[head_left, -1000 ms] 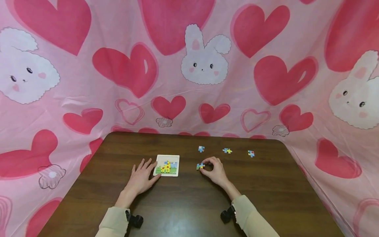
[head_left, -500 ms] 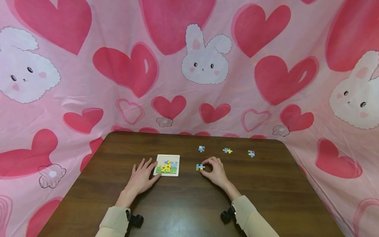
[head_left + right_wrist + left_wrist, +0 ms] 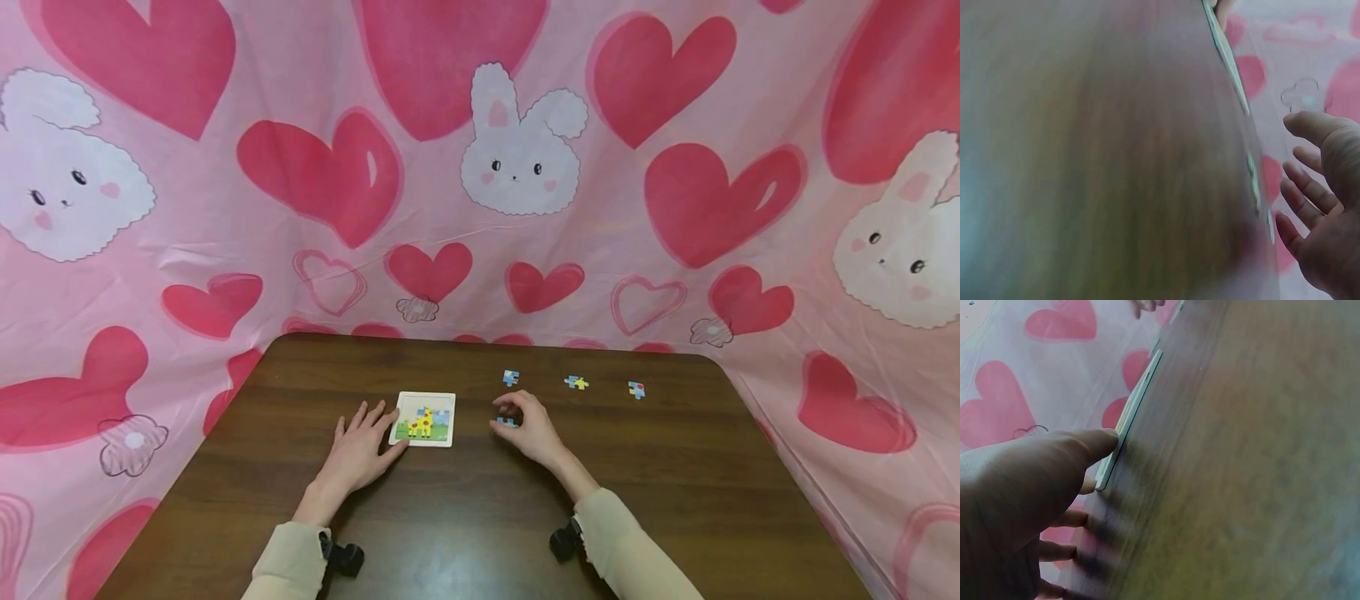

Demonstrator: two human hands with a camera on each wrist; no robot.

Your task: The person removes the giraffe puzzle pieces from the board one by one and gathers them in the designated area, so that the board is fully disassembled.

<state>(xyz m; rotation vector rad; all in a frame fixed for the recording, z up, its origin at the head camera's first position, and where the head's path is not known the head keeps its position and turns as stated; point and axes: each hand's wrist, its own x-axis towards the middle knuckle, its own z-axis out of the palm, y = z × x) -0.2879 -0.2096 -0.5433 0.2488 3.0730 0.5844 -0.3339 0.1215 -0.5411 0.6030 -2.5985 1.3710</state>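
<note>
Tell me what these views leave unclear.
Head: small blue knobbed jigsaw piece, partly covered by the right hand.
Head: left border of the square white-framed giraffe puzzle, partly hidden by the left hand.
Left wrist: right hand, mostly cut off by the top edge.
Right wrist: thin pale-edged jigsaw pieces, faces lost to edge-on angle and blur.

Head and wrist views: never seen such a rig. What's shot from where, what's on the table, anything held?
No machine here, just a person's bare left hand and right hand. The head view is from a camera on the head, looking forward and down; the other two come from black cameras on each wrist. On the dark brown wood-grain table lie a square white-rimmed giraffe puzzle board, three small multicoloured jigsaw pieces in a far row, and a small blue jigsaw piece by the right hand's fingers. The left hand touches the board's edge; the right seems to hold nothing.
</note>
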